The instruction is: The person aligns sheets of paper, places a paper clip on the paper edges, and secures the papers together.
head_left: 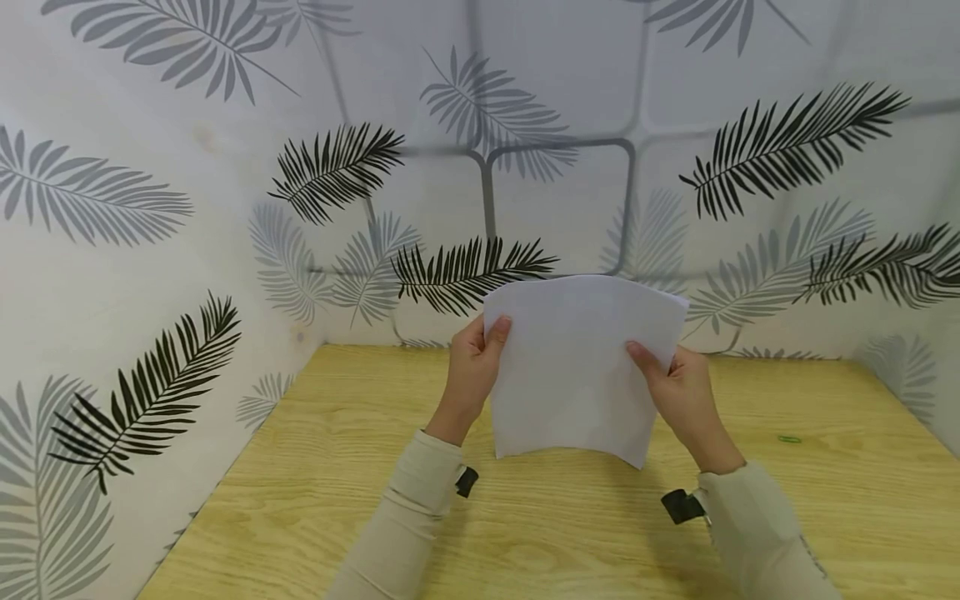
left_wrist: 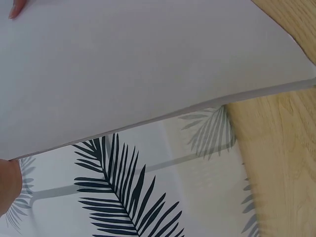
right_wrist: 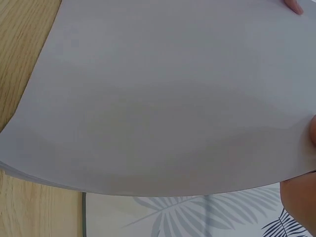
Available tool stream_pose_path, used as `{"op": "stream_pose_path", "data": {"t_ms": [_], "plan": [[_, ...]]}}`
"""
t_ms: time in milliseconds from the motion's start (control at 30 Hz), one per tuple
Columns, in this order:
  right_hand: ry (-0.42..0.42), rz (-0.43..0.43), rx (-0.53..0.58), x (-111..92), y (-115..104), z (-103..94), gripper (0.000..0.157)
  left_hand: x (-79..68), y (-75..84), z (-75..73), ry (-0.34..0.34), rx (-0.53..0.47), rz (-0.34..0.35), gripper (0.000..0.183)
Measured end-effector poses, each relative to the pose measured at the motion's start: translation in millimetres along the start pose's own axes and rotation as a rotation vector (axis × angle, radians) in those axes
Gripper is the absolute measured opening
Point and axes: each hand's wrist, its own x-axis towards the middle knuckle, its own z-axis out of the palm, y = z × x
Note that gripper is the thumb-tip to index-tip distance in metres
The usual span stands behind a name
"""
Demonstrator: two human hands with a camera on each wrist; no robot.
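Note:
A stack of white paper sheets (head_left: 573, 375) is held up above the wooden table, its top and bottom edges bowed. My left hand (head_left: 474, 362) grips its left edge, thumb on the near face and the other fingers behind. On the opposite edge, my right hand (head_left: 681, 392) holds it the same way. Layered edges of the paper (left_wrist: 163, 74) show in the left wrist view, with part of the left hand (left_wrist: 9, 185) at the frame's side. In the right wrist view the paper (right_wrist: 163, 98) fills most of the picture; the right hand (right_wrist: 298, 202) shows at the edge.
A small green paper clip (head_left: 789, 439) lies on the wooden table (head_left: 322, 500), right of the right hand. Behind and to the left stands a pale wall covering (head_left: 225, 208) with a leaf pattern, meeting the table's far edge.

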Motion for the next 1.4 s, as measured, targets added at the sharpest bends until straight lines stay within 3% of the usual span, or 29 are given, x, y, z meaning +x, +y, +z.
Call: {"op": "stream_pose_path", "data": {"t_ms": [200, 400, 600, 767, 1033, 1400], "plan": [[0.006, -0.024, -0.037, 2, -4, -3.5, 0.020, 1.2, 4.4, 0.9, 0.006, 0.033, 0.018, 0.025], [-0.033, 0.000, -0.077, 2, -12, -7.3, 0.029, 2.4, 11.0, 3.0, 0.039, 0.069, 0.012, 0.026], [-0.060, 0.035, -0.087, 0, -23, -11.7, 0.034, 1.4, 17.3, 4.0, 0.043, 0.075, -0.061, 0.029], [-0.106, 0.117, -0.078, -2, -30, -15.9, 0.038, 0.0, 20.4, 2.1, 0.028, 0.081, -0.119, 0.033], [-0.193, 0.314, -0.117, -3, -31, -19.4, 0.048, -2.5, 15.0, -0.3, 0.002, 0.031, -0.375, 0.035], [-0.246, 0.392, -0.066, -5, -22, -19.4, 0.048, -6.8, 6.6, 2.1, 0.005, -0.018, -0.448, 0.035]]}}
